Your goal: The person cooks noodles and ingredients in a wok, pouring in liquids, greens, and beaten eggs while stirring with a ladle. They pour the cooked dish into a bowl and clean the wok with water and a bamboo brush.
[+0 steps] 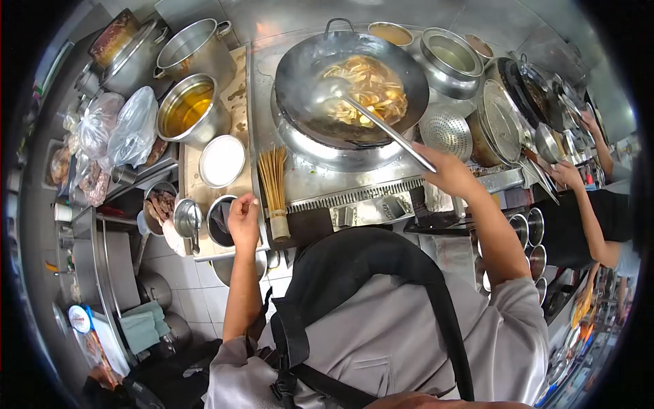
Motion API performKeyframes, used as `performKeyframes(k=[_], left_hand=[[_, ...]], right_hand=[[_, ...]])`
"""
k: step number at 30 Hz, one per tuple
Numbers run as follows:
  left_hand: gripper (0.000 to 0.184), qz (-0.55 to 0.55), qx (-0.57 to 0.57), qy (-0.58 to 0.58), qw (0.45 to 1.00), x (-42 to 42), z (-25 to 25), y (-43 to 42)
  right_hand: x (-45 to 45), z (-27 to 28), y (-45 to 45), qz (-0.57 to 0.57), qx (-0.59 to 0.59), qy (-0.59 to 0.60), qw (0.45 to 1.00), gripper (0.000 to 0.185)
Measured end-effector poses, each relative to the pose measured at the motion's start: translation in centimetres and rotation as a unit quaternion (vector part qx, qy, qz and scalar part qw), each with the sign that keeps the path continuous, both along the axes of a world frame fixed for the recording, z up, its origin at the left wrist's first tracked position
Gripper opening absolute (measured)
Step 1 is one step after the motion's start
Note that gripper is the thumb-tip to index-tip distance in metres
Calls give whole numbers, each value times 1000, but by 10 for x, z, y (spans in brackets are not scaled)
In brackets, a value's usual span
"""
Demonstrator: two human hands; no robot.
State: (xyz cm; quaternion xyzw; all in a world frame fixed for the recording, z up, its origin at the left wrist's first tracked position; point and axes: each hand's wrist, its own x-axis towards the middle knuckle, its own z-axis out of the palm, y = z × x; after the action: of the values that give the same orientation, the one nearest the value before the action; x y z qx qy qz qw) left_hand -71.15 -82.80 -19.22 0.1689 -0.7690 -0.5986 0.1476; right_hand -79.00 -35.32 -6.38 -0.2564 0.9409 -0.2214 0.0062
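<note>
A long-handled metal ladle (390, 129) is in my right hand (446, 170), its bowl over the left part of a large dark wok (300, 75). Sliced food in brown sauce (368, 88) lies in the wok, with steam above it. My left hand (243, 217) is closed, fingers pressed together, above the counter edge beside a dark-filled bowl (219, 221); whatever it may hold is too small to make out. Just right of that hand a bamboo brush (274, 187) stands against the stove edge. A bowl of white contents (222, 161) sits beyond the hand.
At left are a pot of yellow oil (187, 109), a tall pot (194, 51) and plastic bags (133, 126). A perforated skimmer (446, 133) and a metal pot (451, 61) stand right of the wok. Another person's hand (567, 175) works at the far right.
</note>
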Motion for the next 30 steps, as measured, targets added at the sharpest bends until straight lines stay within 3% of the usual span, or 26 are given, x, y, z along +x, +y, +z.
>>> performKeyframes(k=[2,6,8,9,11,13,19,20,22,23,24,27,30], left_hand=[[18,2,6,6,1000,5,-1,16],[16,0,-6,-12,1000,18,8,59],[15,-17,-29,7,999,22,8,80],[15,-14,-32,6,999,21,8,92],[14,-47,1,9,999,22,15,116],[15,-59,0,-7,998,14,21,137],[17,-185,-86,64,977,-19,77,204],[10,-193,-96,47,975,-20,93,212],[10,-227,-124,83,962,-20,106,211],[15,-262,-151,117,946,-19,108,210],[29,-248,-122,137,951,-18,107,208],[35,-189,-89,78,975,-11,100,186],[34,-142,-118,117,976,-8,81,155]], right_hand=[[14,19,31,-32,43,-63,997,68],[42,41,79,-85,129,-56,986,69],[57,51,100,-32,2,6,999,65],[63,65,111,-29,-1,4,1000,65],[71,91,130,-125,-114,-240,956,62],[65,90,140,-120,-121,-259,951,61],[19,22,114,-183,-200,-265,925,55],[11,14,105,-182,-202,-262,926,55],[-4,-2,84,-206,-327,-239,891,54],[-11,-13,75,-204,-330,-238,890,54],[-20,-24,67,-209,-373,-223,876,56],[-30,-37,36,-227,-426,-199,853,56],[-33,-30,17,-218,-440,-285,823,53]])
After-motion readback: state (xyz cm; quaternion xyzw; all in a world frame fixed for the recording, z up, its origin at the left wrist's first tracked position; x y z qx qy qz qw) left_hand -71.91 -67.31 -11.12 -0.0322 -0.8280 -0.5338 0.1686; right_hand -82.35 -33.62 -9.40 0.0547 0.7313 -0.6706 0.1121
